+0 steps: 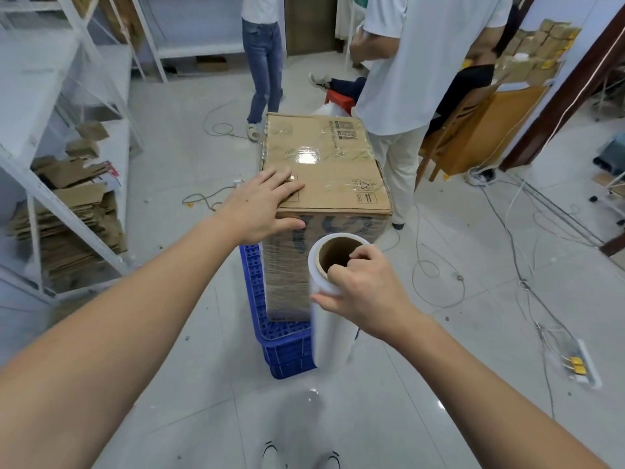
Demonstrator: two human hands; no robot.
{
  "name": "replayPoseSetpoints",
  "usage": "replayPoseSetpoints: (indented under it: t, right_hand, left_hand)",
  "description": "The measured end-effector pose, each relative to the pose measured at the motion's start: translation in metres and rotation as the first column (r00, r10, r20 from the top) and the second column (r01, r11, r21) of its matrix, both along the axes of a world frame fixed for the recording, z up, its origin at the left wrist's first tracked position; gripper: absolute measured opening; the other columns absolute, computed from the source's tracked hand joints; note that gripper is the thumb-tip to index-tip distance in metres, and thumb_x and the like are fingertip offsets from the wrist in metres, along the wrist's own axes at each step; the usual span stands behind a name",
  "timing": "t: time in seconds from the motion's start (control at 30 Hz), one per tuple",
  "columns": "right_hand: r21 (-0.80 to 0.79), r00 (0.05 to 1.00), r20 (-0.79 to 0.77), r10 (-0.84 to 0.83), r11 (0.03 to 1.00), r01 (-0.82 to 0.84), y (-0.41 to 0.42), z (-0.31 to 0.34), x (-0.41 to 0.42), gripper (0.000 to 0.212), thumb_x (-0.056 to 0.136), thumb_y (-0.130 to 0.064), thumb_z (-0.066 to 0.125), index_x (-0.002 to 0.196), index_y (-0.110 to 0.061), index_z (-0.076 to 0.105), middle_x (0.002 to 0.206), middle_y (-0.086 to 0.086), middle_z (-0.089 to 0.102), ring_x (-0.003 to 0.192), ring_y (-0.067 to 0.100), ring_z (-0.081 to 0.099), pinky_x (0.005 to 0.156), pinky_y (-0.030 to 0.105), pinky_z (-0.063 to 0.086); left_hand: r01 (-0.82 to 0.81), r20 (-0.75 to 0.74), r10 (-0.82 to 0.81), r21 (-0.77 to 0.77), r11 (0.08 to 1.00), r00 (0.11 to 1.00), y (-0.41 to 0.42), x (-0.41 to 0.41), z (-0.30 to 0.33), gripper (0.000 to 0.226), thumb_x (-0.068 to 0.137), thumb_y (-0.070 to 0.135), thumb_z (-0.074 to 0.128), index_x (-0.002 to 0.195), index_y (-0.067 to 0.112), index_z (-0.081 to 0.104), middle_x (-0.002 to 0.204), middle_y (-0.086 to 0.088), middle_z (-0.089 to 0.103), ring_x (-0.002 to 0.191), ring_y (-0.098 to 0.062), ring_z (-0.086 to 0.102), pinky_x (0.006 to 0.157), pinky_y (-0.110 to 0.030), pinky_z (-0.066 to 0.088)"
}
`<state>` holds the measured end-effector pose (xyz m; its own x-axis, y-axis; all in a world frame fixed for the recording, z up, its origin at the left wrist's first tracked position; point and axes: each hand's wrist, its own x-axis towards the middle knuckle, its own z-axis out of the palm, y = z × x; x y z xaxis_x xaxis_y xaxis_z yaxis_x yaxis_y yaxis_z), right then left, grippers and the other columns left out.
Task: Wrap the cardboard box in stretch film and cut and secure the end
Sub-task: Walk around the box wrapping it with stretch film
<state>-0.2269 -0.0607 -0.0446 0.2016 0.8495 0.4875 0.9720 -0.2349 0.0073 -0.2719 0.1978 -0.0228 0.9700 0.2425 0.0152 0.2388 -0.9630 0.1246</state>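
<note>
One cardboard box (324, 170) stands on end on one blue plastic crate (280, 346) on the tiled floor, its near side already covered in clear film. The left hand (262, 206) lies flat on the box's near top corner, fingers straight, thumb down over the front edge. Just in front of the box, the right hand (363, 291) grasps one upright roll of stretch film (324, 299), fingers curled round its top, thumb hooked into the cardboard core. Behind the box stand two people, one in jeans (263, 59), one in white (416, 62). Left of the box, one white rack (67, 157) holds flattened cartons. Right of it, cables and one power strip (580, 365) lie on the floor.
</note>
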Motion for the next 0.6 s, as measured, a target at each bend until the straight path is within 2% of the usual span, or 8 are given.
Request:
replayPoseSetpoints:
  t: [0.17, 0.3, 0.43, 0.6]
  right_hand:
    - [-0.065, 0.994, -0.078, 0.072, 0.995, -0.077, -0.006, 0.002, -0.003, 0.046, 0.081, -0.049, 0.074, 0.062, -0.021, 0.042, 0.053, -0.010, 0.038, 0.052, 0.015, 0.049, 0.096, 0.037, 0.046]
    - [-0.121, 0.984, -0.120, 0.135, 0.981, -0.150, -0.003, 0.003, -0.007, 0.038, 0.084, -0.050, 0.067, 0.068, -0.017, 0.059, 0.058, -0.007, 0.057, 0.064, 0.015, 0.057, 0.112, 0.034, 0.030]
    - [-0.141, 0.961, -0.199, 0.192, 0.965, -0.222, 0.006, 0.010, -0.018, 0.030, 0.080, -0.043, 0.077, 0.072, -0.019, 0.062, 0.064, -0.008, 0.060, 0.072, 0.013, 0.056, 0.114, 0.038, 0.033]
    - [-0.227, 0.954, -0.240, 0.180, 0.945, -0.235, 0.021, 0.015, -0.032, 0.026, 0.081, -0.043, 0.077, 0.076, -0.021, 0.063, 0.067, -0.012, 0.060, 0.078, 0.012, 0.054, 0.115, 0.037, 0.032]
  left_hand:
    - [-0.015, -0.001, 0.015, 0.001, 1.000, 1.000, 0.001, -0.002, -0.002, 0.099, 0.077, 0.088, 0.033, 0.162, 0.040, 0.015, 0.172, 0.005, 0.009, 0.158, -0.021, 0.003, 0.128, -0.050, 0.016]
    - [-0.020, 0.001, 0.020, -0.009, 1.000, 1.000, 0.003, -0.004, -0.002, 0.094, 0.083, 0.083, 0.042, 0.162, 0.040, 0.017, 0.172, 0.006, 0.010, 0.158, -0.020, 0.003, 0.128, -0.047, 0.014]
    - [-0.016, 0.041, 0.016, -0.019, 1.000, 0.999, 0.005, -0.006, -0.007, 0.091, 0.085, 0.081, 0.046, 0.161, 0.039, 0.020, 0.172, 0.006, 0.011, 0.158, -0.020, 0.005, 0.127, -0.046, 0.015]
    - [-0.035, 0.092, 0.039, -0.047, 0.998, 0.995, 0.020, -0.017, -0.019, 0.091, 0.083, 0.085, 0.044, 0.160, 0.042, 0.022, 0.170, 0.008, 0.015, 0.157, -0.020, 0.007, 0.124, -0.053, 0.023]
